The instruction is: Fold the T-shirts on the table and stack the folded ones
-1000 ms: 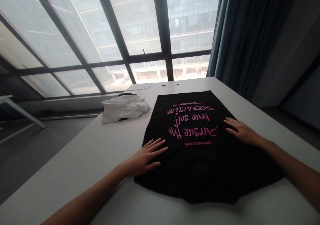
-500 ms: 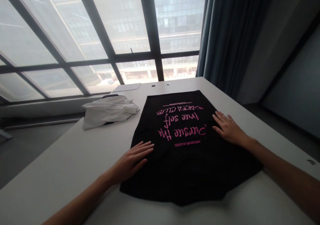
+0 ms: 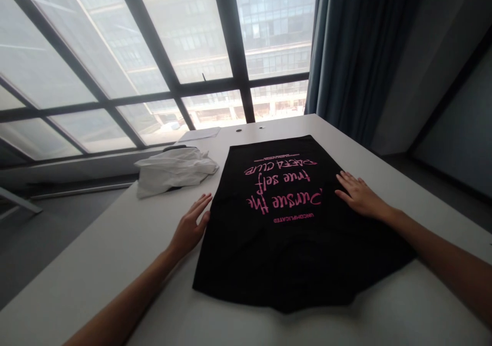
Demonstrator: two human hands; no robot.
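A black T-shirt [image 3: 300, 256] with pink lettering lies spread flat before me, its print upside down from where I look. No sleeves show, and its wider, uneven edge faces me. My left hand [image 3: 191, 225] is at the shirt's left edge, fingers extended, the thumb side close to the cloth; whether it touches I cannot tell. On the right side of the shirt rests my right hand [image 3: 360, 196], palm down with the fingers stretched out flat. Neither hand grips anything.
The white table [image 3: 100, 248] bears a crumpled white cloth [image 3: 175, 169] with something dark beneath it, left of the shirt. White sheets [image 3: 200, 134] lie near the far edge. Beyond stand tall windows [image 3: 192, 33] and a blue-grey curtain [image 3: 349, 64].
My left hand has slid from on top of the shirt to its left edge. My right hand stays flat on the right side. The whole view has shifted slightly.
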